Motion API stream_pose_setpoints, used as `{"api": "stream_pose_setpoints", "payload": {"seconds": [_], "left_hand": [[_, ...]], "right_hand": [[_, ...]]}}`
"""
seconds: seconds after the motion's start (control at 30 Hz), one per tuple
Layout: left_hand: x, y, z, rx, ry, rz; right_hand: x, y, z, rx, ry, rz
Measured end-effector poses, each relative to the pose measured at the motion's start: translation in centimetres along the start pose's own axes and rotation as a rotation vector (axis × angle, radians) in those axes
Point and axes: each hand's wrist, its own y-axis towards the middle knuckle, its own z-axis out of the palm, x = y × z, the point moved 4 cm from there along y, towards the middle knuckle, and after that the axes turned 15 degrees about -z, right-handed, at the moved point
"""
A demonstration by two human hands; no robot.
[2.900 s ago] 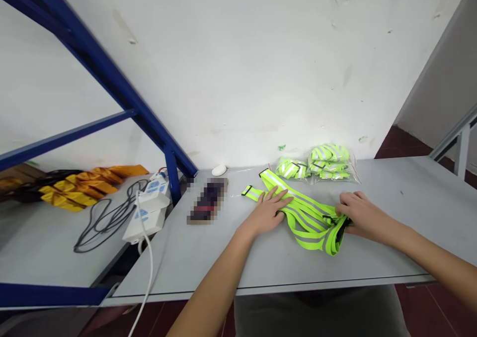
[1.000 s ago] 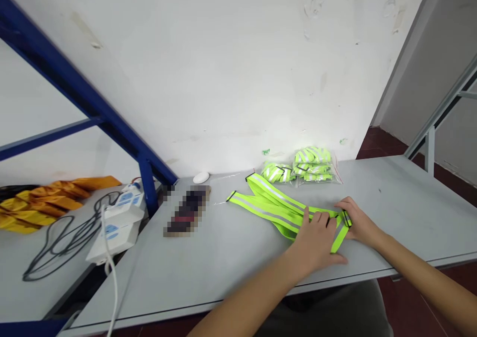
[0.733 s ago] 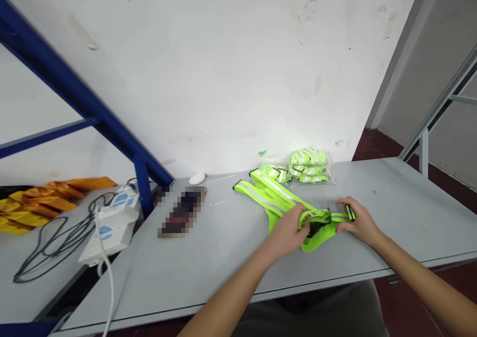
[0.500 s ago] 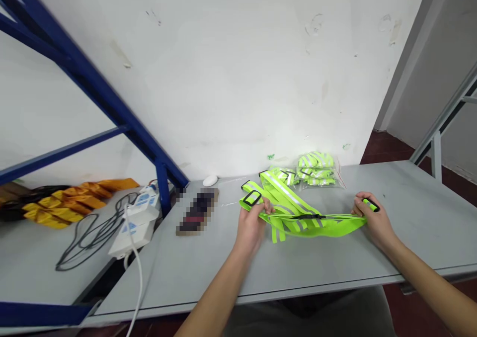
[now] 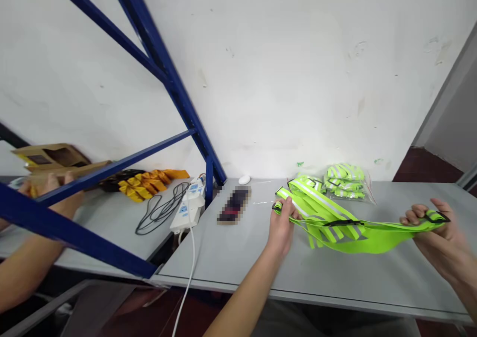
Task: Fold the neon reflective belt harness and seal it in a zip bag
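Note:
A neon-green reflective strap vest [image 5: 380, 241] stretches between my hands above the grey table. My left hand [image 5: 281, 230] is closed on its left end, next to a black buckle [image 5: 276, 207]. My right hand [image 5: 434, 227] grips the opposite end with curled fingers, thumb raised, beside another black buckle [image 5: 441, 218]. A black strip, maybe a zip, runs along the middle of the top edge, and the wide panel sags below it. Grey-striped straps [image 5: 326, 198] of the same green trail behind onto the table, near my left hand.
Clear bags of folded green reflective gear [image 5: 345, 182] lie by the wall. Left of them are a white oval object [image 5: 244, 179] and a blurred dark item [image 5: 234, 205]. A blue frame [image 5: 179, 98], power strips [image 5: 190, 205] and cable stand further left. Another person's hands [image 5: 55, 193] handle brown packaging.
The view has swung left, bringing another person's hands into sight. My hands hold the vest further apart, its right end raised and turned, and the panel is spread wider.

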Motion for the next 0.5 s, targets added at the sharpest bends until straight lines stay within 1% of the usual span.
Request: {"api": "stream_pose_setpoints", "payload": {"seconds": [0.07, 0.13, 0.2, 0.23, 0.27, 0.3, 0.33, 0.37, 0.4, 0.43, 0.47, 0.5], "left_hand": [[-0.4, -0.8, 0.4, 0.003, 0.079, 0.042], [-1.3, -1.3, 1.0, -0.012, 0.127, 0.044], [-2.4, -1.1, 1.6, -0.043, 0.105, -0.006], [-3.0, -0.6, 1.9, -0.052, 0.064, -0.051], [-3.4, 0.2, 2.0, -0.064, 0.009, -0.100], [-3.7, 1.2, 2.1, -0.077, -0.060, -0.155], [-3.8, 2.3, 1.9, -0.097, -0.129, -0.213], [-3.7, 3.5, 1.6, -0.150, -0.190, -0.246], [-3.4, 4.6, 1.2, -0.188, -0.222, -0.284], [-3.0, 5.7, 0.7, -0.199, -0.223, -0.305], [-2.4, 6.6, 0.1, -0.211, -0.220, -0.319], [-1.7, 7.2, -0.5, -0.229, -0.214, -0.332]], "right_hand": [[1.2, 0.5, 0.2, 0.068, -0.071, -0.064], [2.5, 1.0, 0.8, 0.163, -0.144, -0.110], [3.6, 1.8, 1.8, 0.232, -0.209, -0.139], [4.1, 2.3, 2.2, 0.234, -0.238, -0.153], [4.4, 2.9, 2.6, 0.206, -0.275, -0.170], [4.6, 3.5, 2.8, 0.149, -0.341, -0.184], [4.5, 4.1, 2.9, 0.076, -0.441, -0.190], [4.2, 4.6, 2.9, 0.004, -0.556, -0.180], [3.6, 5.1, 2.8, -0.056, -0.683, -0.147], [2.6, 5.4, 2.6, -0.094, -0.777, -0.099], [1.3, 5.7, 2.2, -0.093, -0.802, -0.030], [-0.1, 5.8, 1.7, -0.089, -0.772, 0.035]]}}
